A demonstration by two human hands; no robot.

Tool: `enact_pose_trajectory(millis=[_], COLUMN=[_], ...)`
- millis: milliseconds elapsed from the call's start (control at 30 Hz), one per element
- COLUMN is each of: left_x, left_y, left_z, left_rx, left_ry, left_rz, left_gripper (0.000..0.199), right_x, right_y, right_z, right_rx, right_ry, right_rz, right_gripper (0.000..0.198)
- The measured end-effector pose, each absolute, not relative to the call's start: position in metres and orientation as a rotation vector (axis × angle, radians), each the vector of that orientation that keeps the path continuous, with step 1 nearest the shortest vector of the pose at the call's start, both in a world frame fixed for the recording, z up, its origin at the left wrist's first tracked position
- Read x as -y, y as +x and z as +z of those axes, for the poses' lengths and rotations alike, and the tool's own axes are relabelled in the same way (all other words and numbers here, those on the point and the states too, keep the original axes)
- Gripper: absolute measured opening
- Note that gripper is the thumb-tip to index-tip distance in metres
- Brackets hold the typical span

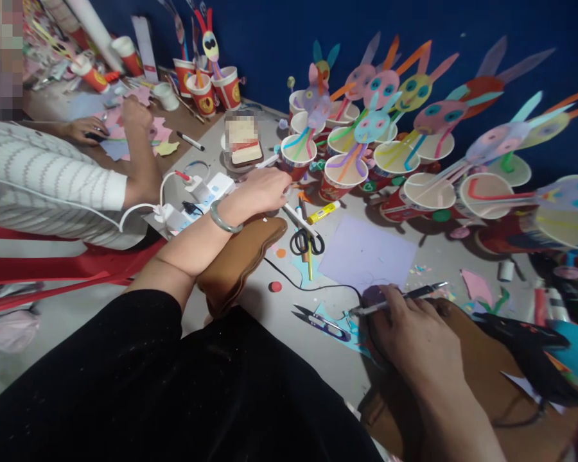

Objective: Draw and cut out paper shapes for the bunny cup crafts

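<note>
My left hand (266, 188), with a jade-coloured bangle at the wrist, reaches over the table with its fingers curled down. Its fingertips are partly hidden, so what they grip cannot be made out. A white pen (301, 220) lies just below those fingers, across black-handled scissors (307, 242). On the right, my right hand (417, 330) is closed around a slim black-and-silver pen (426, 290), its tip side pointing left. Under that hand is a dark rounded object, mostly covered. Thread snips (324, 322) lie on blue paper scraps nearby, and a lilac paper sheet (370, 247) lies beyond.
Paper cups (343, 176) with coloured paper rabbit figures line the blue wall. A power strip (200, 199) with cables sits at left, near a co-worker's hands (137, 119) over cut paper. A yellow glue stick (324, 212) and a red cap (275, 287) lie mid-table.
</note>
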State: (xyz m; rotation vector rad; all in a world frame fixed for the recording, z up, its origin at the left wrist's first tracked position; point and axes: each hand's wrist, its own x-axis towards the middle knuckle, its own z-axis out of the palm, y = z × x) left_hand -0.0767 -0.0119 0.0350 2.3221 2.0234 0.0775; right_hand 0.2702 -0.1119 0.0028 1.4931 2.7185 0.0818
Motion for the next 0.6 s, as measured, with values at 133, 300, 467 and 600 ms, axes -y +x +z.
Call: enact_pose_trajectory(millis=[133, 300, 467, 600], left_x=[0.005, -0.01, -0.018, -0.021], left_y=[-0.072, -0.066, -0.062, -0.057], left_z=[0.031, 0.02, 0.009, 0.012], left_rx=[-1.928, -1.825, -1.872, -1.914], left_ry=[2.315, 2.34, 2.347, 2.293], left_rz=[0.169, 0.132, 0.102, 0.077], left_gripper=[0.025, 0.028, 0.027, 0.024], right_x=[0.112, 0.112, 0.112, 0.112], right_y=[0.269, 0.268, 0.267, 0.267], right_z=[0.003, 0.002, 0.001, 0.001], right_rx=[-2.71, -2.706, -2.7, -2.678], right_ry=[1.496, 1.473, 1.466, 1.495], right_rz=[0.09, 0.179, 0.212, 0.225], right_gripper=[0.029, 0.027, 0.025, 0.022])
